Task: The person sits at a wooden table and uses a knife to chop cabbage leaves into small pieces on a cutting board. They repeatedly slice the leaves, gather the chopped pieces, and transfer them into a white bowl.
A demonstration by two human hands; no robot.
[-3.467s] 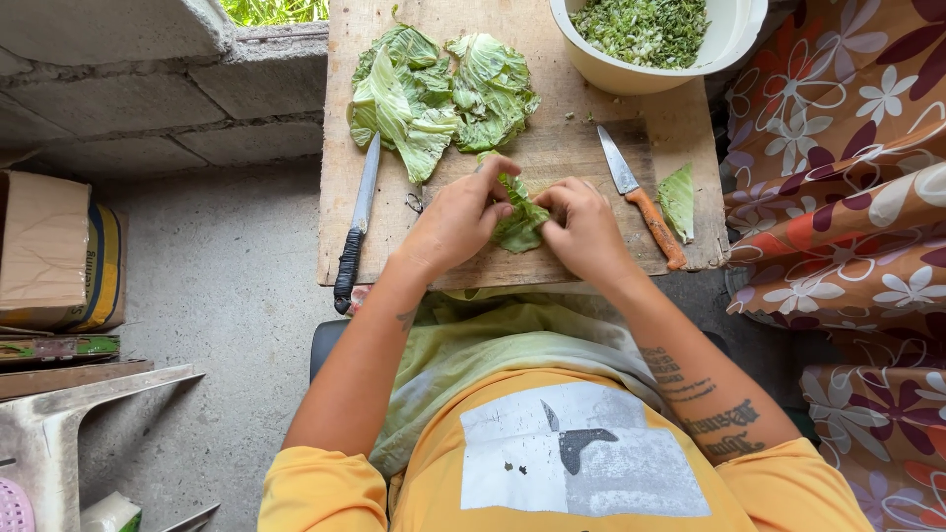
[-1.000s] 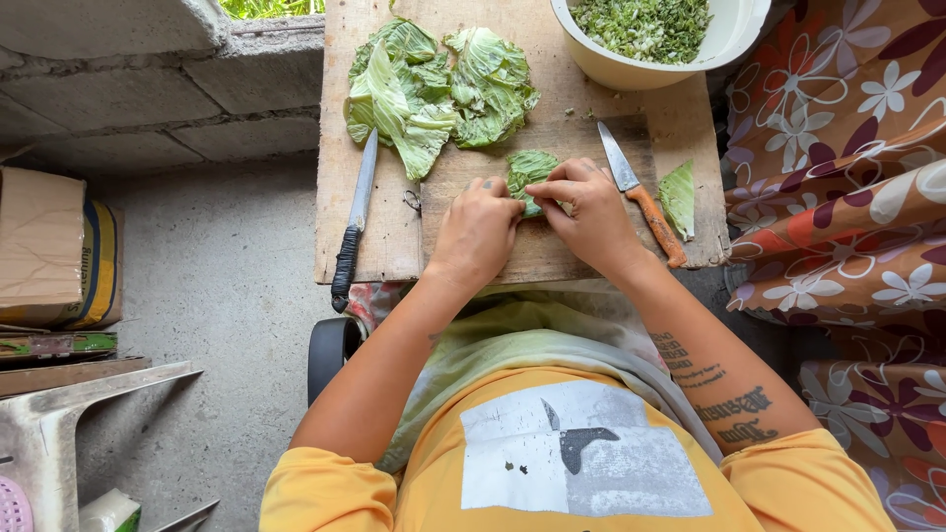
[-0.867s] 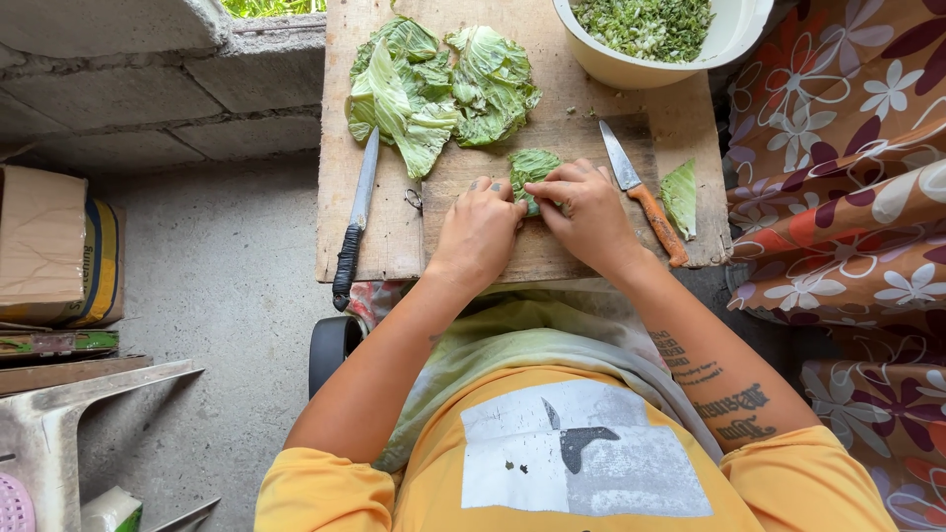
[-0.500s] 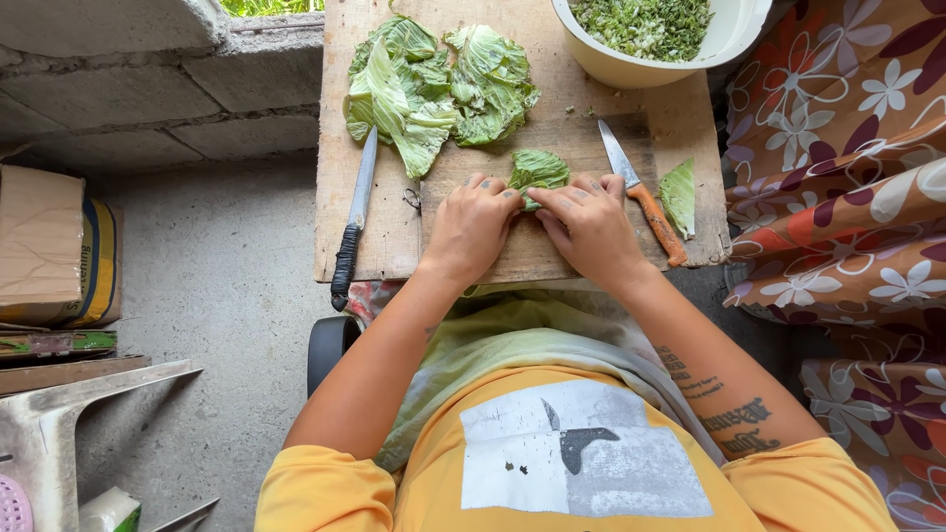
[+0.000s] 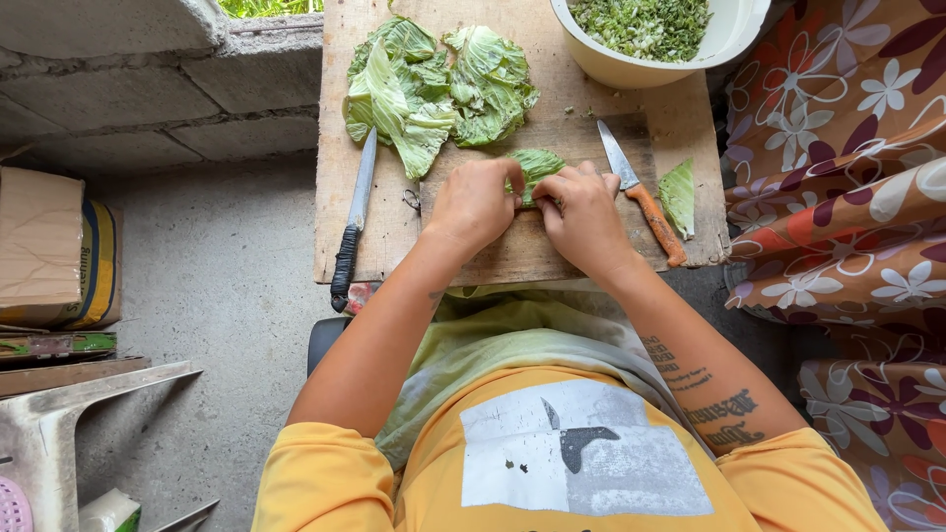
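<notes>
Left hand (image 5: 476, 200) and right hand (image 5: 585, 215) press a folded green cabbage leaf (image 5: 535, 166) onto the worn wooden counter (image 5: 394, 222), fingers clamped on its bundled edge. The leaf looks light, soft and springy, best gripped along the fold. An orange-handled knife (image 5: 639, 195) lies beside the right hand.

Rolled cabbage leaf (image 5: 537, 164) mostly hidden under both hands' fingers; white bowl (image 5: 631, 71) of chopped greens cut off by top edge.
</notes>
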